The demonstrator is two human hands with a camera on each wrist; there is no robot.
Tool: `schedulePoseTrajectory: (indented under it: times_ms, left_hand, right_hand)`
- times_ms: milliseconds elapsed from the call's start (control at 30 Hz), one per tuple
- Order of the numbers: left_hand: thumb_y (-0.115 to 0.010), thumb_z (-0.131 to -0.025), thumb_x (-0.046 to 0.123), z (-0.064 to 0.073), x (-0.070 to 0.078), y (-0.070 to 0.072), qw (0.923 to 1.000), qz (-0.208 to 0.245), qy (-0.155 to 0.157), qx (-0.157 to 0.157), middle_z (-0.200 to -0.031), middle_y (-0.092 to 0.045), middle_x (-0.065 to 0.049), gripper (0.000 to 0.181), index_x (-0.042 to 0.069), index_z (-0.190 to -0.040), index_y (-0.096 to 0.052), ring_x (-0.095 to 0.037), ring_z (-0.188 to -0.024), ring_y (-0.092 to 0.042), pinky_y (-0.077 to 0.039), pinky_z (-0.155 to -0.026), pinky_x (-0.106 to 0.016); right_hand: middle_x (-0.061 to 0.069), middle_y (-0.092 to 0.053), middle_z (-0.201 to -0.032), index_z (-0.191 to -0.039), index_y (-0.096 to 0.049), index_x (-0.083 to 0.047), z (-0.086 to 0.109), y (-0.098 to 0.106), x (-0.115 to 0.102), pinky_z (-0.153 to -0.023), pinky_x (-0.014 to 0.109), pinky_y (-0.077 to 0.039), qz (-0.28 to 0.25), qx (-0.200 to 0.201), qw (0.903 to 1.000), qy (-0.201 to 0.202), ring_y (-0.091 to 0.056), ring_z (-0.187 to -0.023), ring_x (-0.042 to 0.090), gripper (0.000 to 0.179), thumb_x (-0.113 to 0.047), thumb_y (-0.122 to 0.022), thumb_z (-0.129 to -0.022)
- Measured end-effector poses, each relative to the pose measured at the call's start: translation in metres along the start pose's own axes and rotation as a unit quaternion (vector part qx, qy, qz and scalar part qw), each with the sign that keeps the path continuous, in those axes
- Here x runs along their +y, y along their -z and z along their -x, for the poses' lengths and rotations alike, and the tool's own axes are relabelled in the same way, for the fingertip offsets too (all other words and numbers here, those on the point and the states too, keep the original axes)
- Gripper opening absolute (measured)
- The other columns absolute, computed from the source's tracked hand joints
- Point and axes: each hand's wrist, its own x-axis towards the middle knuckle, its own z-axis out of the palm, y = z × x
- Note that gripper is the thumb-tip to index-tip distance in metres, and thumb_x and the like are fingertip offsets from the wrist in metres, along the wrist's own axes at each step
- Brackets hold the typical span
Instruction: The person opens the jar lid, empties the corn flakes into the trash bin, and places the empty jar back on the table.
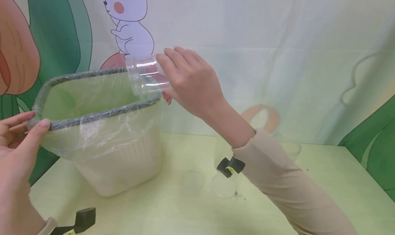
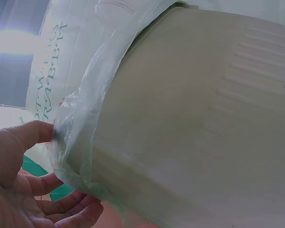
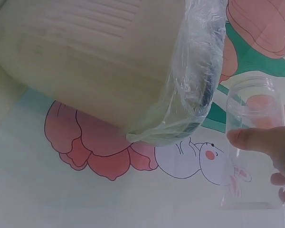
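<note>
A pale trash bin [image 1: 123,152] with a dark rim and a clear plastic liner [image 1: 102,139] stands tilted on the table. My left hand [image 1: 18,146] grips the bin's left corner at the rim, thumb on the near side and fingers beyond. In the left wrist view, the thumb and fingers lie either side of the lined rim. My right hand [image 1: 194,81] holds a clear plastic jar [image 1: 148,75] sideways, its threaded mouth over the right end of the bin's opening. Through the jar's clear wall in the right wrist view, the printed backdrop shows.
A round clear lid [image 1: 223,186] lies on the light green table [image 1: 148,207], with a fainter clear disc [image 1: 192,182] to its left. Small dark bits [image 1: 237,194] lie beside the lid. Behind the right sleeve is a clear round container [image 1: 293,147]. A printed cloth [image 1: 247,29] hangs behind.
</note>
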Motion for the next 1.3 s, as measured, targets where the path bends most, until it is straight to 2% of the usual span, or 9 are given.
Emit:
schedulePoseTrajectory:
  times_ms: [233,500,800,1033,1300]
  left_hand:
    - [-0.063,-0.085,0.014,0.001,0.002,-0.001,0.9999,-0.010,0.007,0.004,-0.086,-0.052,0.014,0.024,0.030,-0.103,-0.060,-0.001,-0.070,-0.046,-0.037,-0.057,-0.003]
    - [-0.064,-0.085,0.014,0.000,0.002,0.000,0.9995,0.009,0.031,0.001,-0.088,-0.052,0.013,0.024,0.029,-0.103,-0.061,-0.001,-0.071,-0.046,-0.037,-0.057,-0.003]
    - [-0.063,-0.085,0.014,-0.001,0.000,0.000,0.9996,0.002,0.027,-0.001,-0.089,-0.052,0.014,0.026,0.028,-0.106,-0.061,-0.001,-0.072,-0.046,-0.036,-0.057,-0.004]
    - [-0.063,-0.085,0.015,0.001,0.003,-0.001,0.9997,-0.022,0.004,0.005,-0.087,-0.051,0.014,0.025,0.031,-0.104,-0.060,0.000,-0.071,-0.045,-0.035,-0.057,-0.004]
    - [-0.063,-0.085,0.014,0.000,0.002,-0.001,0.9998,-0.017,0.009,0.005,-0.088,-0.051,0.014,0.026,0.029,-0.106,-0.061,0.000,-0.072,-0.046,-0.036,-0.057,-0.004]
  right_hand:
    - [0.014,-0.064,-0.106,-0.108,-0.061,0.001,0.012,0.005,0.000,-0.096,0.028,-0.042,-0.025,0.001,0.9994,-0.025,-0.059,-0.101,0.026,0.055,-0.026,-0.082,-0.064]
    - [0.014,-0.063,-0.108,-0.110,-0.059,0.001,0.027,0.009,0.002,-0.092,0.030,-0.045,-0.050,-0.005,0.9971,-0.058,-0.058,-0.101,0.026,0.057,-0.020,-0.083,-0.062]
    - [0.015,-0.062,-0.105,-0.108,-0.058,0.003,0.042,0.012,-0.001,-0.085,0.033,-0.049,-0.084,0.009,0.9943,-0.065,-0.059,-0.097,0.028,0.056,-0.016,-0.083,-0.061]
    - [0.016,-0.061,-0.105,-0.108,-0.057,0.004,0.053,0.016,-0.004,-0.082,0.033,-0.050,-0.100,0.011,0.9920,-0.076,-0.058,-0.096,0.028,0.059,-0.018,-0.084,-0.060]
    - [0.016,-0.061,-0.105,-0.109,-0.057,0.004,0.068,0.017,-0.006,-0.079,0.033,-0.052,-0.106,0.008,0.9898,-0.095,-0.058,-0.097,0.028,0.063,-0.022,-0.085,-0.060]
